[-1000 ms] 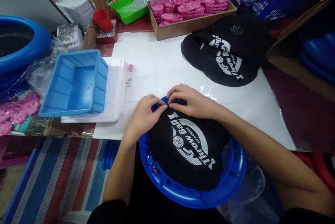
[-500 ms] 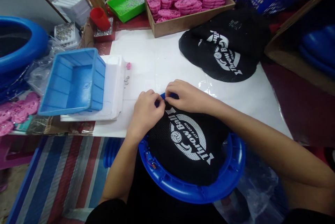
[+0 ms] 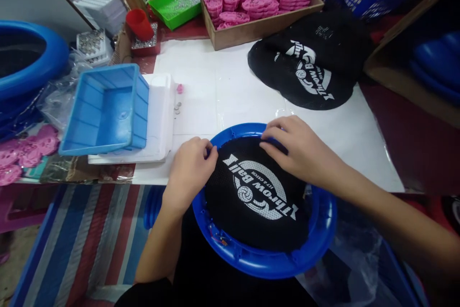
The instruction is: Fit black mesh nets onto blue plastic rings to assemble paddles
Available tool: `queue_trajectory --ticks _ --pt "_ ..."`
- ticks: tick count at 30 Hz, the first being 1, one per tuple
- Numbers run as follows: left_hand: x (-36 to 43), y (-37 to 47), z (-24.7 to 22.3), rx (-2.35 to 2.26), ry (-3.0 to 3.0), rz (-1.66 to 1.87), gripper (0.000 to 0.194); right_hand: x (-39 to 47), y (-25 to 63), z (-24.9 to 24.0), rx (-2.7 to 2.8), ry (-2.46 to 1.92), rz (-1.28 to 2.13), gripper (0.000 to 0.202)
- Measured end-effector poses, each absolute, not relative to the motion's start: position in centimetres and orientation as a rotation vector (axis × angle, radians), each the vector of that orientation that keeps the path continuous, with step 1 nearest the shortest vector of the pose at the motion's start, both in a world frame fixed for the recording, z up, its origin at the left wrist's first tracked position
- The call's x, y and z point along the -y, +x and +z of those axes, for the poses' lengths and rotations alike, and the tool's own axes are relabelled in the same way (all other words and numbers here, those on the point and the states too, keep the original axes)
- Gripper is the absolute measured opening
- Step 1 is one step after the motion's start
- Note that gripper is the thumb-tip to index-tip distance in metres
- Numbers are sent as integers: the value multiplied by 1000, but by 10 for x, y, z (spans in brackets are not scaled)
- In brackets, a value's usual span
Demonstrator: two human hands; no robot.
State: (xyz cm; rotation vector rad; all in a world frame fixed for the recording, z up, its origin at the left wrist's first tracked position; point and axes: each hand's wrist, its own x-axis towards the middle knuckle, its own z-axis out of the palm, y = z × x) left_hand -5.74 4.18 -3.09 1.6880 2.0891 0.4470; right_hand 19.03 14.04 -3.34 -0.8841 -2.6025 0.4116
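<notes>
A blue plastic ring (image 3: 247,264) rests tilted near my body, its far side over the table edge. Across its opening lies a black mesh disc (image 3: 230,221) printed with white "Throw Ball" lettering. My left hand (image 3: 192,170) is closed at the ring's upper left, thumb and forefinger pinching at the mesh edge. My right hand (image 3: 298,151) is at the upper right, thumb and fingers apart, fingertips at the mesh edge and rim. At the ring's lower left, a small part with thin wires (image 3: 220,238) sits inside the channel.
More printed black mesh discs (image 3: 305,67) lie on the white table cover (image 3: 230,86). A blue bin (image 3: 104,110) stands at left. Behind are a green tray (image 3: 168,10) of small metal pieces and a box (image 3: 244,36) of pink parts. Blue rings (image 3: 46,53) are stacked far left.
My right hand has moved right along the rim, away from my left hand, and its fingers have spread. My left hand has shifted slightly left and down. The mesh lies flatter across the ring.
</notes>
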Motion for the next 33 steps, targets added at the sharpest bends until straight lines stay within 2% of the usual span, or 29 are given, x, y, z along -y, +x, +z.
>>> queue_trajectory --ticks 2,5,8,12,18,22,28,33 --pt "-30 -54 -29 -2184 1706 384 29 -130 201 -38 2650 -919 393 17" --pt "-25 -48 -28 -2208 1846 415 22 -125 202 -46 2688 -938 432 22" --pt "-37 -47 -30 -2006 2043 554 14 -126 192 -49 2688 -948 440 26" --pt "-61 -52 -33 -1765 2167 576 15 -128 176 -47 2708 -980 427 29" --pt "-72 -54 -27 -1667 2324 455 15 -130 170 -42 2547 -1075 641 10" --pt "-73 -57 -31 -1491 2457 452 20 -133 173 -37 2496 -1058 718 6" --pt "-77 -64 -35 -1465 2180 658 11 -140 173 -33 2480 -1047 805 8" --pt "-82 -67 -29 -1485 1993 639 12 -147 169 -32 2521 -1067 755 13"
